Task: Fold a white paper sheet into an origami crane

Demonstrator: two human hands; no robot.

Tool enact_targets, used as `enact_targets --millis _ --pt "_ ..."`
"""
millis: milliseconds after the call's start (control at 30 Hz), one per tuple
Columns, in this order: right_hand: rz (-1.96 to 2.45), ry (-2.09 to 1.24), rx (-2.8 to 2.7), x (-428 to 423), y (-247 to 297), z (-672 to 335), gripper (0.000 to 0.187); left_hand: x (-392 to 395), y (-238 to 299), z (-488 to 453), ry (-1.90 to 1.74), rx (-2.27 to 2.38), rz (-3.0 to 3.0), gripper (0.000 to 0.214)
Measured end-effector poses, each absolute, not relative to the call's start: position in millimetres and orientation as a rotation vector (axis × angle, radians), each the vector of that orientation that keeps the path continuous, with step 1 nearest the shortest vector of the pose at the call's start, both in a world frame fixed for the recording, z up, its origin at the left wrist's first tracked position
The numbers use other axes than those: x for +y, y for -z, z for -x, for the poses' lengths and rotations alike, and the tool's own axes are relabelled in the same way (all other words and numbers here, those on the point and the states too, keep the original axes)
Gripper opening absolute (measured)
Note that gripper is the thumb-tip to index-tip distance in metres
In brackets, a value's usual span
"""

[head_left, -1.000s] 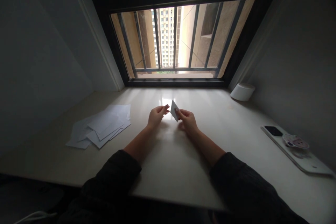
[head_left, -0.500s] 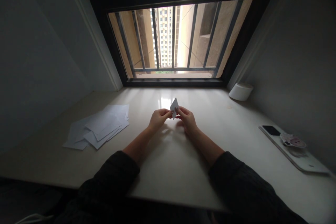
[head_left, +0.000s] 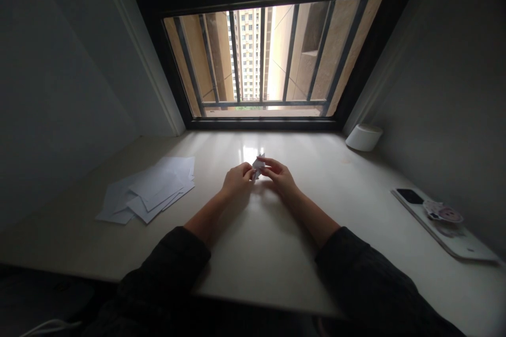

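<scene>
A small piece of folded white paper [head_left: 259,164] is held between my hands, just above the pale tabletop in the middle of the view. My left hand [head_left: 238,178] pinches its lower left side, the fingers curled around the edge. On the other side, my right hand [head_left: 278,174] grips it with the thumb low and the fingers along the upper edge. The paper shows several angled faces and a pointed top. Its exact folds are partly hidden by my fingers.
A loose pile of white paper sheets [head_left: 154,189] lies to the left. On the right is a phone [head_left: 454,239] with a round cartoon grip. A white cylindrical device [head_left: 363,137] stands by the far right wall, near the barred window [head_left: 261,63].
The folded paper has turned and shifted slightly left, its faces now spread differently. My right fingers have moved up onto its upper edge; my left hand has shifted slightly left.
</scene>
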State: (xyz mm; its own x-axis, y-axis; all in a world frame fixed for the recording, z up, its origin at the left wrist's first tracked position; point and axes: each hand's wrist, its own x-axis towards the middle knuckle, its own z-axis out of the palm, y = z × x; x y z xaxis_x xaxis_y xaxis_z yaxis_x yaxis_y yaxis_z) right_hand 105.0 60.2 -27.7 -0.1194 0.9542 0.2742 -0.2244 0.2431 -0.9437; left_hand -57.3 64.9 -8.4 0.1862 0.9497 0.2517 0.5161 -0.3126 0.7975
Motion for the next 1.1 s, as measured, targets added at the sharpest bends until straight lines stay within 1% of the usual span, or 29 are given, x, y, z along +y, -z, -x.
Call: enact_targets --millis 67,167,333,433,667,800,967,1100 --pt "0.816 -1.175 -1.27 62 31 -105 0.045 65 8 58 -0.991 1.361 -1.905 0.017" --pt "0.89 -1.165 -1.266 63 34 -106 0.045 66 9 57 -0.984 1.322 -1.881 0.017" --pt "0.938 -1.187 -1.187 57 28 -105 0.047 71 13 53 -1.015 1.111 -1.478 0.029" --pt "0.97 -1.248 -1.159 53 24 -105 0.049 71 13 51 -1.045 1.074 -1.338 0.034" --pt "0.853 -1.204 -1.229 62 27 -115 0.046 72 12 54 -1.097 1.122 -1.463 0.034" --pt "0.868 -1.283 -1.303 65 28 -121 0.056 74 11 57 -1.051 1.096 -1.5 0.034" --pt "0.918 -1.31 -1.251 61 25 -121 0.06 75 10 60 -1.051 1.143 -1.457 0.041" --pt "0.952 -1.309 -1.213 61 25 -120 0.063 75 8 61 -1.082 1.2 -1.404 0.042"
